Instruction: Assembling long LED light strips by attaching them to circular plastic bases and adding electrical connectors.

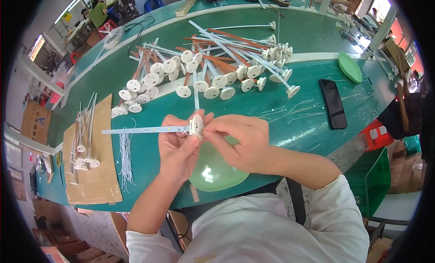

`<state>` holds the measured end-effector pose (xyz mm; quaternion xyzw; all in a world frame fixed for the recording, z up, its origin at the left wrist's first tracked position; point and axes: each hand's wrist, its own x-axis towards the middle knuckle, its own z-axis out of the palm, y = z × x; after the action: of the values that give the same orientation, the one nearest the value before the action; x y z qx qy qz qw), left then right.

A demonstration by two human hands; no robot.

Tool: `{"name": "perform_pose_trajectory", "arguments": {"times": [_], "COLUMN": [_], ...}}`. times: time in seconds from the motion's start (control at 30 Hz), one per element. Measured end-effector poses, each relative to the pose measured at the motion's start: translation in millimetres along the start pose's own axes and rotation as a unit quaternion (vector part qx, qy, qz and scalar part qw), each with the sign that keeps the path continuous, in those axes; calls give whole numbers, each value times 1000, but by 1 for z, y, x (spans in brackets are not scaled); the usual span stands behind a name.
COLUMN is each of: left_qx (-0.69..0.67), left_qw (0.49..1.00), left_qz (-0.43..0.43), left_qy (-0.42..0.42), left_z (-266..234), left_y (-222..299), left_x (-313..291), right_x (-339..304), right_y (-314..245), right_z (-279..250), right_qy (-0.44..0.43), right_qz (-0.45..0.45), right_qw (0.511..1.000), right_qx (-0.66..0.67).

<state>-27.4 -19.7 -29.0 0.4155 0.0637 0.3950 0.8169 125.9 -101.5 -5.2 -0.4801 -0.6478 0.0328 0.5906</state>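
My left hand (174, 149) is closed around a white round disc (196, 126), which is tilted up on edge above the table. From the disc a narrow pale LED strip (147, 130) points out to the left, with thin white wires bunched where the two meet. My right hand (244, 143) is pinched at the disc's right face; whatever its fingertips hold is too small to make out. Under both hands a light green dish (217, 174) sits at the table's near edge. Beyond them lies a pile of similar strips with white discs (219, 81), some strips brown-orange.
To the left, a cardboard sheet (99, 186) carries several strips with discs (80, 163). Beside it lies a bundle of white wires (126, 161). On the right are a black phone (333, 104) and another green dish (349, 67). Other people work in the far background.
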Motion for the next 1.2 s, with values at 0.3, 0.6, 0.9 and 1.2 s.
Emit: {"name": "perform_pose_trajectory", "arguments": {"times": [0.3, 0.6, 0.9, 1.2], "left_qx": [22, 55, 217, 167], "left_qw": [1000, 998, 974, 984], "left_qz": [11, 23, 48, 56], "left_qy": [0, -4, 48, 20], "left_z": [0, 0, -41, -49], "left_y": [-1, -9, -3, -3], "left_x": [-2, -1, -11, -2], "right_x": [-2, -6, -13, -11], "right_y": [1, 4, 13, 12], "right_z": [3, 0, 22, 10], "right_qy": [45, 52, 68, 77], "right_qz": [-39, -96, -145, -133], "right_qw": [998, 992, 987, 988], "right_qx": [-6, -58, -24, 1]}}
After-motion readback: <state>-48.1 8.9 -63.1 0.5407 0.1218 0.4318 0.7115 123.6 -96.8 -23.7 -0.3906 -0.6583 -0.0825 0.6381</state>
